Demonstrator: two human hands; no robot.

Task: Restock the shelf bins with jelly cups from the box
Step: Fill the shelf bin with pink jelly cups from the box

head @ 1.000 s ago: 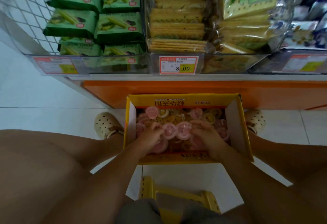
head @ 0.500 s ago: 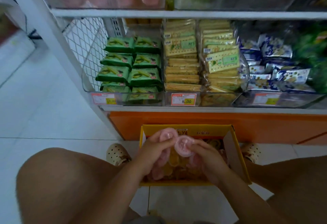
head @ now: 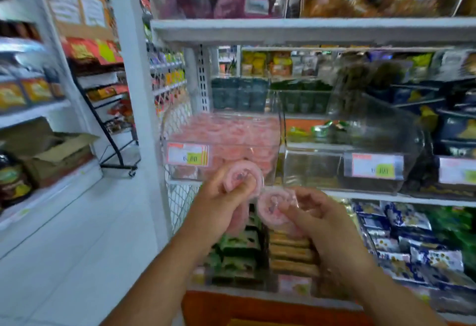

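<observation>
Shop shelves [head: 309, 30] full of snacks fill the view; a white floor [head: 77, 248] runs along the left side; on the middle shelf sits a clear bin [head: 178, 172] packed with pink jelly cups [head: 231, 136]; a price tag [head: 187, 155] is stuck on its front; both hands are up just in front of this bin, close together; the left hand [head: 219, 204] has its fingers curled round a pink cup [head: 242, 177]; the right hand [head: 319, 220] pinches another cup [head: 274, 208]; blur hides whether more are tucked below; a second bin [head: 322, 168] stands right beside the full one.
</observation>
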